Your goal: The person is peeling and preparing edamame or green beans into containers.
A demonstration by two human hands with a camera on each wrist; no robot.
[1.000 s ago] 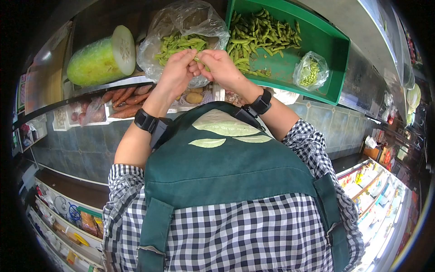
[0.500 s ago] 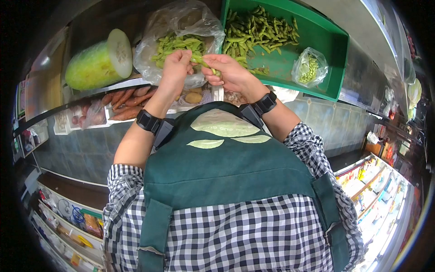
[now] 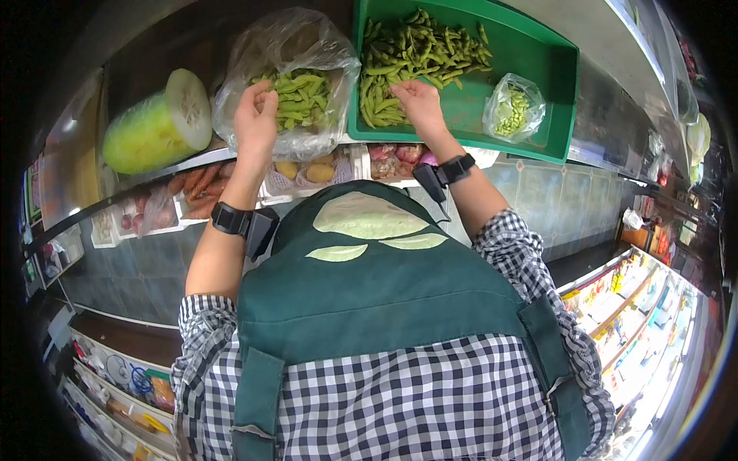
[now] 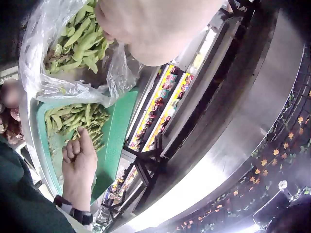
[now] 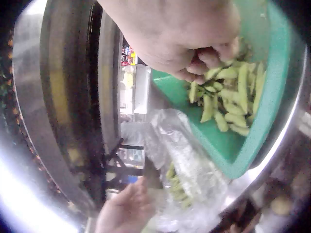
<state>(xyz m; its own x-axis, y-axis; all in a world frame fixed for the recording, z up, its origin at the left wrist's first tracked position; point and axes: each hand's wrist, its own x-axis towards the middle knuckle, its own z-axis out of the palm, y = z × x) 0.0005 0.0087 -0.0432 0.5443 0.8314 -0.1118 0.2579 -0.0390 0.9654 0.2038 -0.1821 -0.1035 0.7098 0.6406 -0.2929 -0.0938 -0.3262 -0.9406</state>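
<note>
While the left hand (image 3: 255, 127) bends over the green pods (image 3: 304, 96) in the clear bag (image 3: 296, 38), the right hand (image 3: 423, 111) curls above loose pods (image 3: 384, 107) in the green crate (image 3: 542, 58); whether either grips one, I cannot tell. The apron's (image 3: 377, 300) lettering is illegible.

Both bare forearms reach forward from the torso, elbows bent and spread. The left hand (image 3: 257, 119) and right hand (image 3: 421, 107) are well apart, wrists roughly in line with the forearms. The left fingers bend, their tips partly hidden. On the right, the index finger (image 4: 83, 138) extends further than the other fingers, which curl toward the palm.
</note>
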